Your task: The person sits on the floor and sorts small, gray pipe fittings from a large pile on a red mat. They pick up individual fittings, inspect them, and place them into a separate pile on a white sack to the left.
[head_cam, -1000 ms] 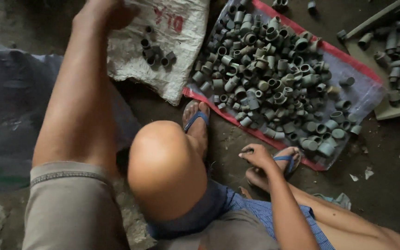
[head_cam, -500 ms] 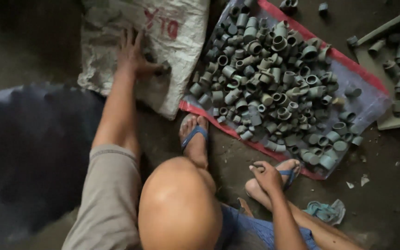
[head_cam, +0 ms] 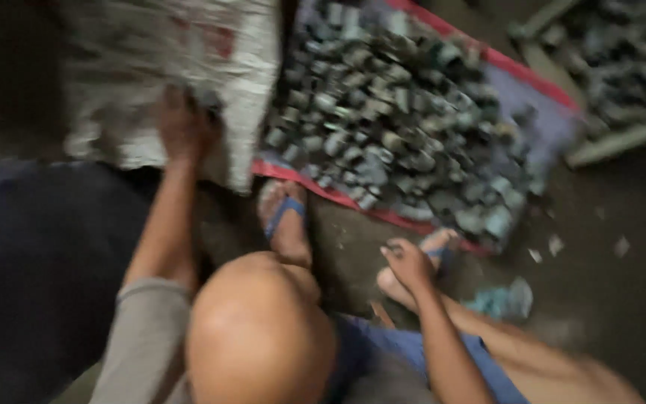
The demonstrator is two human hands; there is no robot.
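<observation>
Left hand point(head_cam: 182, 126): reaches forward onto the near edge of a white woven sack point(head_cam: 151, 75), palm down, fingers curled over a small dark piece at the sack's edge; blur hides whether the piece is actually gripped. Grey sleeve point(head_cam: 147, 337) on that arm.

Right hand point(head_cam: 407, 263): low, just above the right foot point(head_cam: 420, 262), fingers loosely bent, thumb toward the fingertips; whether it pinches anything cannot be told.

Sack: lies flat on the floor, upper left, red marks on its top face, its right edge touching a red-edged sheet point(head_cam: 532, 75).

Fittings point(head_cam: 405, 120): heap of short grey tube pieces, piled on the sheet, right of the sack and beyond both feet.

Left foot point(head_cam: 285, 221): blue-strapped sandal, toes touching the sheet's near edge, between sack and heap.

Knee point(head_cam: 259, 329): bare, raised, centre foreground, between the two arms. Blue shorts point(head_cam: 405, 352) behind it.

Tray point(head_cam: 614, 67): upper right, wooden rim, holding more grey pieces, well apart from both hands.

Floor point(head_cam: 600, 299): dark, with pale scraps right of the right foot.
</observation>
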